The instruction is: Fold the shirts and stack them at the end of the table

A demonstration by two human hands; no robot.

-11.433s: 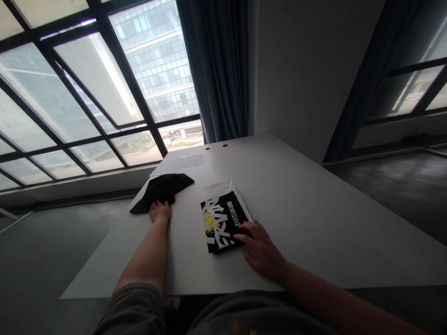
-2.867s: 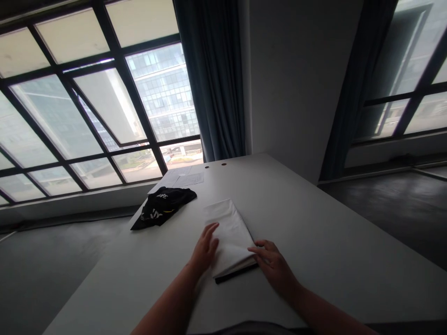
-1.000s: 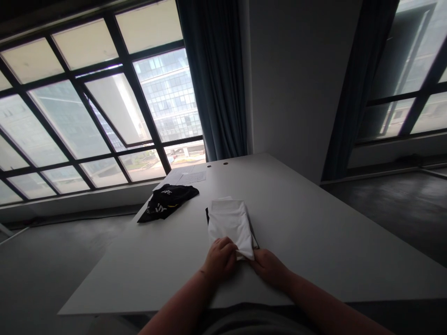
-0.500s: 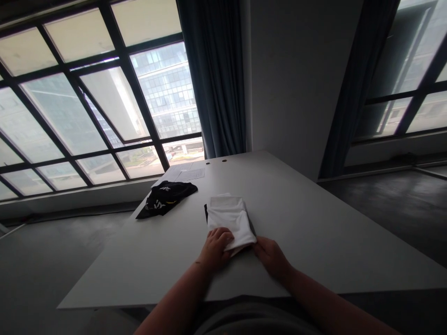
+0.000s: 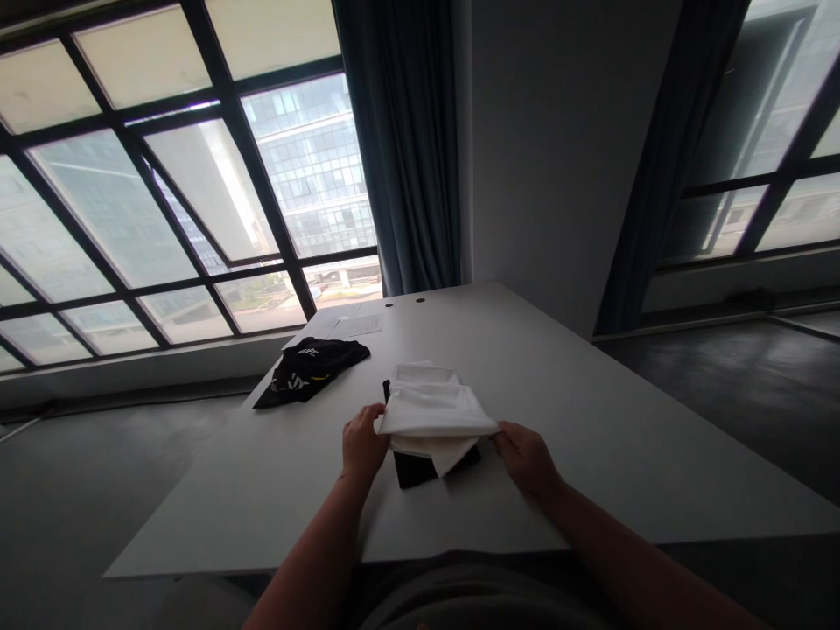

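A folded white cloth (image 5: pixel 433 409), perhaps a garment, is stretched between my two hands in front of me. My left hand (image 5: pixel 365 443) pinches its near left corner, and my right hand (image 5: pixel 527 457) pinches the near right corner. The near edge is lifted, and a cream layer (image 5: pixel 452 453) hangs beneath it. Under the white cloth lies a flat black piece (image 5: pixel 413 471), seemingly folded fabric, its near end showing on the table. The far part of the white cloth rests flat.
A crumpled black garment (image 5: pixel 311 371) with white and yellow print lies on the white table (image 5: pixel 577 455), to the left. Paper sheets (image 5: pixel 341 325) are behind it. Beyond the table's far end stand a dark blue curtain (image 5: pixel 420 175) and a wall.
My left hand has moved left off the cloth's top to its left corner. The near edge has risen and spread wider, baring the black piece beneath. My right hand has shifted slightly right.
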